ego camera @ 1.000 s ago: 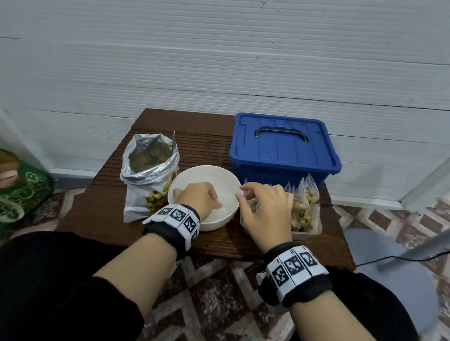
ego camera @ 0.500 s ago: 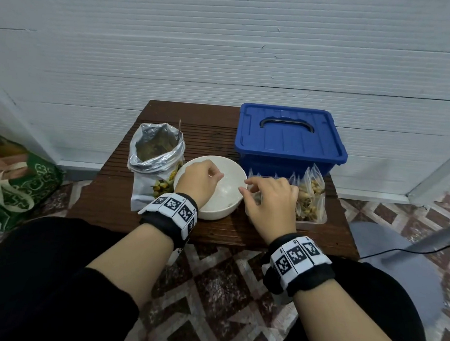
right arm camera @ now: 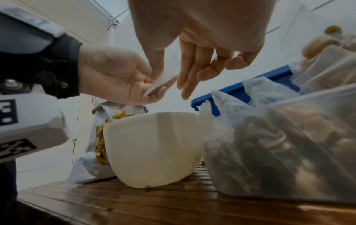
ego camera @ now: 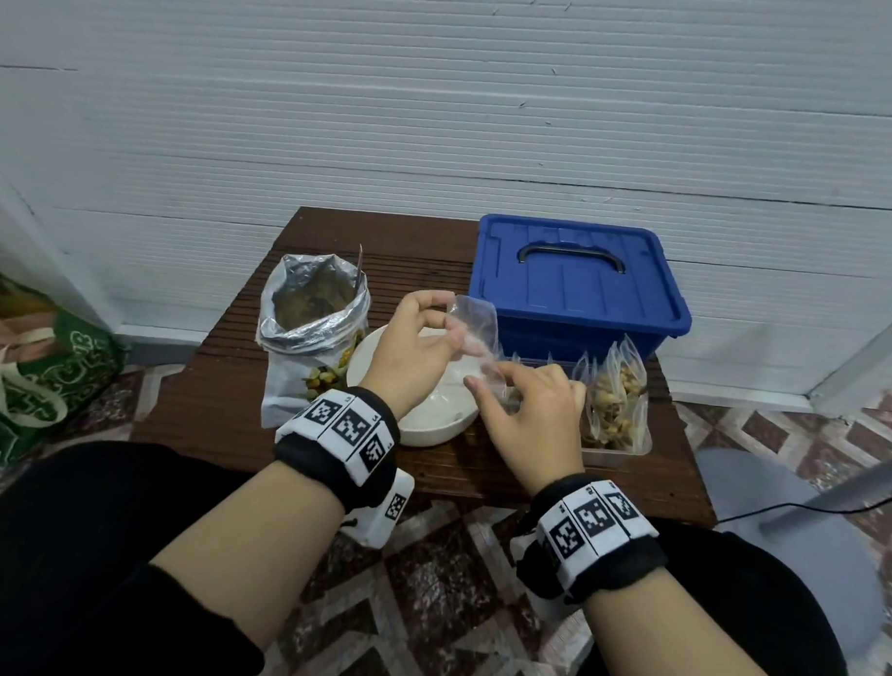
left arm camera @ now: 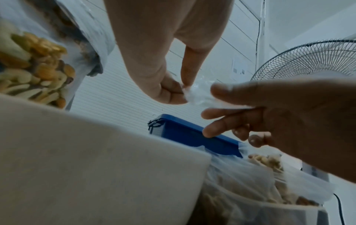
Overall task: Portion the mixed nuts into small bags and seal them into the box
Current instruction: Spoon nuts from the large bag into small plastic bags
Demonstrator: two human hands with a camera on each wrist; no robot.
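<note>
Holding one empty clear small bag (ego camera: 477, 334) above the white bowl (ego camera: 431, 423), your left hand (ego camera: 413, 357) pinches its upper edge between thumb and fingertips while your right hand (ego camera: 527, 416) pinches its lower part, the other fingers loosely spread (the film is hard to trace in the wrist views). Below sits that single bowl on the brown worktop (ego camera: 219, 405). Just right of it, one clear tub (ego camera: 627, 445) holds filled bags of nuts (ego camera: 616, 399) standing upright; you can make out several, but the exact count is unclear. Left of the bowl stands one open foil pouch of mixed nuts (ego camera: 307, 333). Behind everything, one blue box (ego camera: 582, 287) rests with its lid on.
</note>
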